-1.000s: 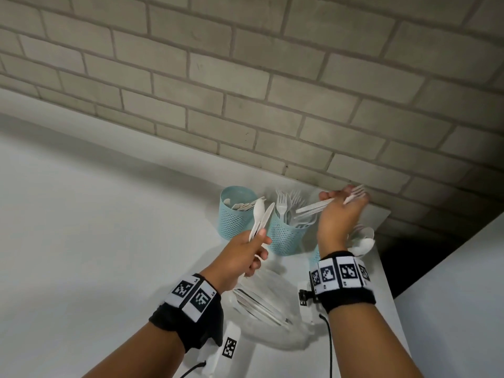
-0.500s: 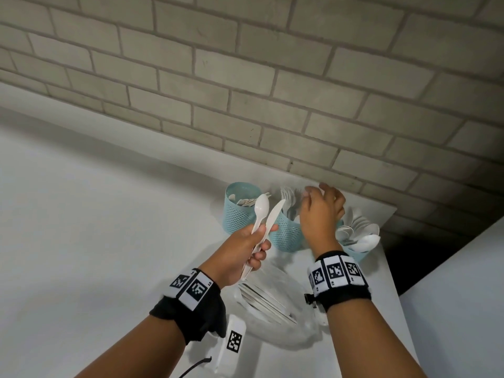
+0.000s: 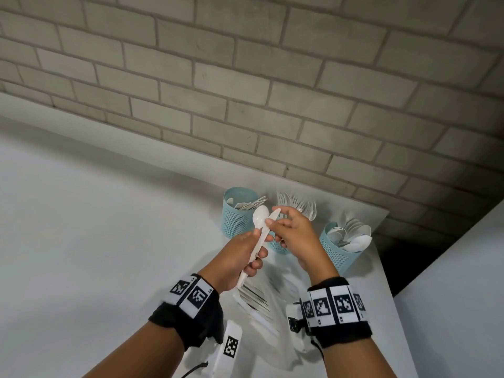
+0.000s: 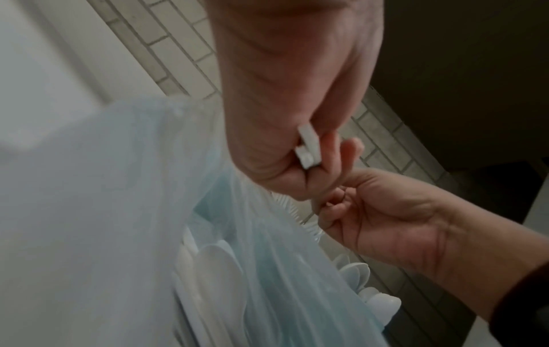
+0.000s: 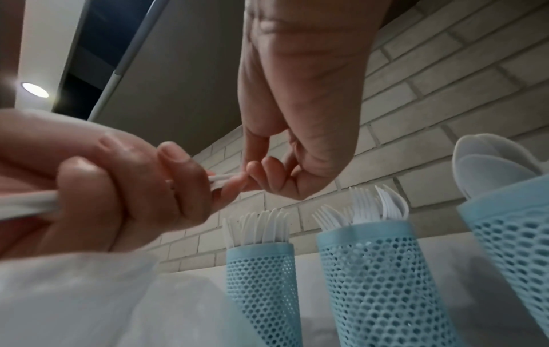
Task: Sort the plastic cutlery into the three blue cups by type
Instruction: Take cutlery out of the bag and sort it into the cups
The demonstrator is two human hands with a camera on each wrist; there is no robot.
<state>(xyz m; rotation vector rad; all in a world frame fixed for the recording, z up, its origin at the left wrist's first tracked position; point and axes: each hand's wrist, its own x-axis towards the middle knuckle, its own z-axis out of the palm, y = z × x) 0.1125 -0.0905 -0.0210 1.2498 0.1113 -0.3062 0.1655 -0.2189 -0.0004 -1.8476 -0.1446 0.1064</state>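
From the head view the left hand grips a spoon and a knife together above the table, and the right hand pinches the knife's blade just before the knife cup, fork cup and spoon cup. The left wrist view shows both handle ends clamped in curled fingers. In the right wrist view the thumb and forefinger close on the thin blade, so a pull against so tight a grip may, I judge, drag the spoon out too or let the blade slip.

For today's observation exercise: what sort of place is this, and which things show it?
Probably an indoor kitchenette or canteen corner: a white counter against a grey brick wall, bearing blue mesh cups of plastic cutlery.
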